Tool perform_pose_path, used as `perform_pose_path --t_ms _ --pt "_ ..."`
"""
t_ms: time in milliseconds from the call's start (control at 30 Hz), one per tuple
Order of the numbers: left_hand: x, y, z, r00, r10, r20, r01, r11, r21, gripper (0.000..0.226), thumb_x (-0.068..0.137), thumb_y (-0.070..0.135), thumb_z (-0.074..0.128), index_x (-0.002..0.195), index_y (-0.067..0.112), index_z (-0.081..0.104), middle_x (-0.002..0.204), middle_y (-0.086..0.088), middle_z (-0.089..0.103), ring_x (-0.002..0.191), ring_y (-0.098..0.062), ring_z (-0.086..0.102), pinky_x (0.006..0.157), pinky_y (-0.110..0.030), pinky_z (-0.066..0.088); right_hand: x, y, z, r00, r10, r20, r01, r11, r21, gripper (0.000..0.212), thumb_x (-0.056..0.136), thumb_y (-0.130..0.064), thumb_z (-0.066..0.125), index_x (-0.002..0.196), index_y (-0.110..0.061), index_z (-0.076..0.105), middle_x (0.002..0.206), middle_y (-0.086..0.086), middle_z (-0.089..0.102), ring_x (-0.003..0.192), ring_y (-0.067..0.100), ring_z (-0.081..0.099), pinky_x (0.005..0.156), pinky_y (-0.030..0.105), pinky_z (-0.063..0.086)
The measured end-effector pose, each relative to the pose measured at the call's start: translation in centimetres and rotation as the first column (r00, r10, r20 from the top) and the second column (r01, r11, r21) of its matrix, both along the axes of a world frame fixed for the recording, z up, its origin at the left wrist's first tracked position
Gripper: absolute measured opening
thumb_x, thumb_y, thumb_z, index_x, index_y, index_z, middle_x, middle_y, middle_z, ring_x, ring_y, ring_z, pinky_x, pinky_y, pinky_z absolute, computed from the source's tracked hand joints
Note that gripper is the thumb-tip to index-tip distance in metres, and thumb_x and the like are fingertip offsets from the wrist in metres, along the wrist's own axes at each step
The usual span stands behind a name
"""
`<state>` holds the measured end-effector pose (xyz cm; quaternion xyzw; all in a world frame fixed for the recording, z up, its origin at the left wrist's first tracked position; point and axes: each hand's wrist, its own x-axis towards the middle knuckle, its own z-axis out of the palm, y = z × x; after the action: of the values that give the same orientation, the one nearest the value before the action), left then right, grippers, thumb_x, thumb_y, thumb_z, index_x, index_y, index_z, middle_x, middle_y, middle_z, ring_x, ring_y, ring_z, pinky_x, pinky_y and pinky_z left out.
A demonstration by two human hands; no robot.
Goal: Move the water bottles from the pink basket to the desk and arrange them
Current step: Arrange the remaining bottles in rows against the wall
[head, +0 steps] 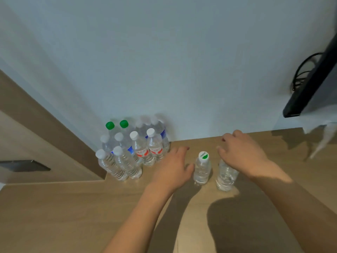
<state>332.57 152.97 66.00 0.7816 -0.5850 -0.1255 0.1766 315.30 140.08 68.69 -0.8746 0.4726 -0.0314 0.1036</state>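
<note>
Several clear water bottles [135,150] stand packed in rows at the desk's back left corner against the wall, with white caps, two green caps and red or blue labels. Two more stand apart in front. The bottle with a white-and-green cap [202,170] is just right of my left hand [173,167], which is flat and open, thumb close to it. My right hand [242,154] hovers with fingers spread over the top of the second clear bottle [226,178], hiding its cap. The pink basket is not in view.
The wooden desk [73,207] runs along a pale wall. A wooden side panel [45,125] rises at the left. At the right hang a black screen edge [310,88], cables [300,73] and something white [324,137].
</note>
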Motion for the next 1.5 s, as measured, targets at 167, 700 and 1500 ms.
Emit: perform_pose_path --t_ms 167,700,1500 --pt "-3.0 -2.9 -1.7 0.996 -0.002 0.088 -0.007 0.994 0.112 0.064 0.093 0.042 0.053 0.150 0.023 0.031 0.141 -0.008 0.046 0.126 -0.027 0.049 0.098 -0.038 0.043 -2.5 -0.9 -2.7 0.992 -0.015 -0.123 0.039 0.980 0.196 0.046 0.093 -0.046 0.049 0.129 -0.019 0.048 0.125 0.009 0.055 0.112 0.030 0.056 0.083 0.036 0.045" --pt "-3.8 -2.0 -3.0 0.986 0.149 0.080 -0.156 0.984 0.081 0.027 0.093 0.034 0.059 0.110 0.016 0.050 0.093 -0.005 0.065 0.081 -0.028 0.062 0.060 -0.032 0.041 -2.1 -0.2 -4.7 0.980 0.132 0.147 -0.165 0.955 0.245 0.010 0.091 -0.033 0.053 0.094 -0.024 0.050 0.097 -0.001 0.062 0.088 0.024 0.058 0.066 0.031 0.039" --pt "12.9 3.6 -1.3 0.963 0.226 0.147 -0.246 0.960 0.136 0.023 0.093 0.029 0.058 0.108 0.014 0.049 0.087 -0.007 0.063 0.082 -0.030 0.060 0.060 -0.033 0.037 15.8 4.6 -4.1 0.914 0.294 0.278 -0.362 0.902 0.235 0.023 0.092 -0.032 0.057 0.112 -0.022 0.053 0.109 0.004 0.064 0.098 0.028 0.060 0.080 0.038 0.049"
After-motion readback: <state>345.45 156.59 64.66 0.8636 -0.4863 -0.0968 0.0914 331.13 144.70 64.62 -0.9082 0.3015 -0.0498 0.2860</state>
